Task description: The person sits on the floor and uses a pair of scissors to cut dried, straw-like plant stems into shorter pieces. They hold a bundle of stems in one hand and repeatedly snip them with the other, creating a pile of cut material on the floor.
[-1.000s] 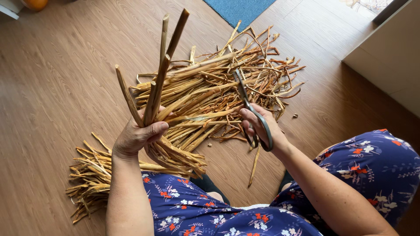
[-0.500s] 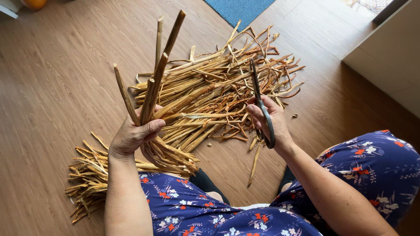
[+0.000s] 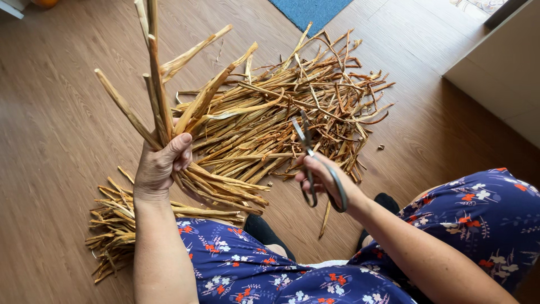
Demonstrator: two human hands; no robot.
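Left hand [image 3: 160, 166] closed around a bunch of long dried tan plant strips [image 3: 169, 107], fist at about 9 o'clock of frame centre. Upper ends fan out toward 11–12 o'clock, some running out of the top edge. Lower ends poke out under the fist toward 4 o'clock and lie over a short heap.

Right hand [image 3: 323, 177] at about 4 o'clock of centre, closed on the loop handles of grey metal scissors [image 3: 312, 163]. Fingers through the loops, blades point up toward 12 o'clock, slightly apart. Blade tips sit in front of the big pile; cannot tell whether they touch any strip.

Large loose pile of dried tan strips [image 3: 292, 107] on the brown wood-plank floor [image 3: 56, 124], at 12–2 o'clock of centre, between the two hands and beyond them. Strips lie mostly slanted, some curled at the far edge.

Smaller stack of short cut tan strips [image 3: 118, 231] on the floor at 8 o'clock, just left of the left forearm, near the knee.

Blue floral-print garment [image 3: 281, 276] covers the lap along the bottom edge, 5–7 o'clock. Blue mat [image 3: 309, 8] at 12 o'clock on the top edge. Pale cabinet side [image 3: 500, 73] at 2 o'clock.
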